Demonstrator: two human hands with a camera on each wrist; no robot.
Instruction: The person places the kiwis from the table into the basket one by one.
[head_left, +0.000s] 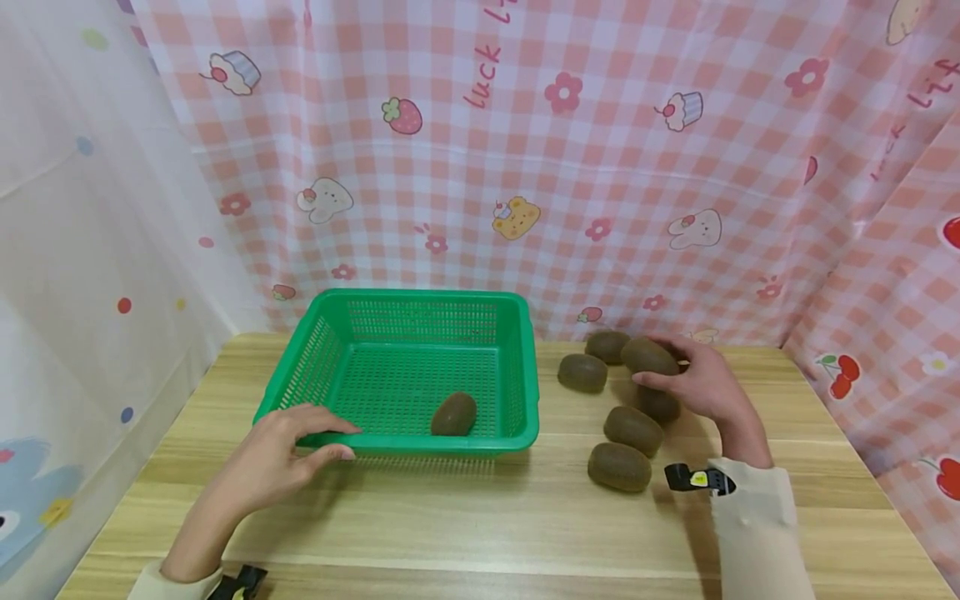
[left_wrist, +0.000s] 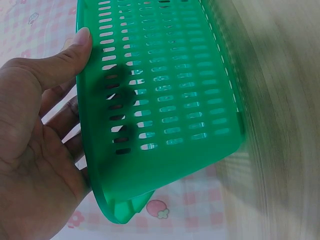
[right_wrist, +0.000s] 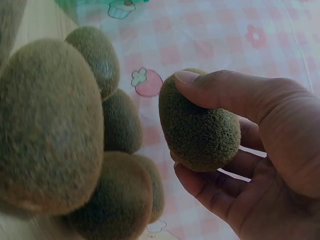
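Observation:
A brown, fuzzy kiwi (right_wrist: 202, 132) is gripped between the thumb and fingers of my right hand (head_left: 701, 383), above the other kiwis at the right of the table. In the right wrist view it shows apart from the group beside it. My left hand (head_left: 288, 454) holds the front rim of a green plastic basket (head_left: 528, 375) near its left corner. The left wrist view has the thumb on one side of the rim and the fingers on the other. One kiwi (head_left: 455, 414) lies inside the basket, near its front wall.
Several loose kiwis lie right of the basket, among them a front one (head_left: 619, 467) and a back one (head_left: 607, 347). The wood-grain table (head_left: 480, 533) ends at a pink checked curtain (head_left: 450, 167) behind. A white curtain (head_left: 97, 250) hangs at the left.

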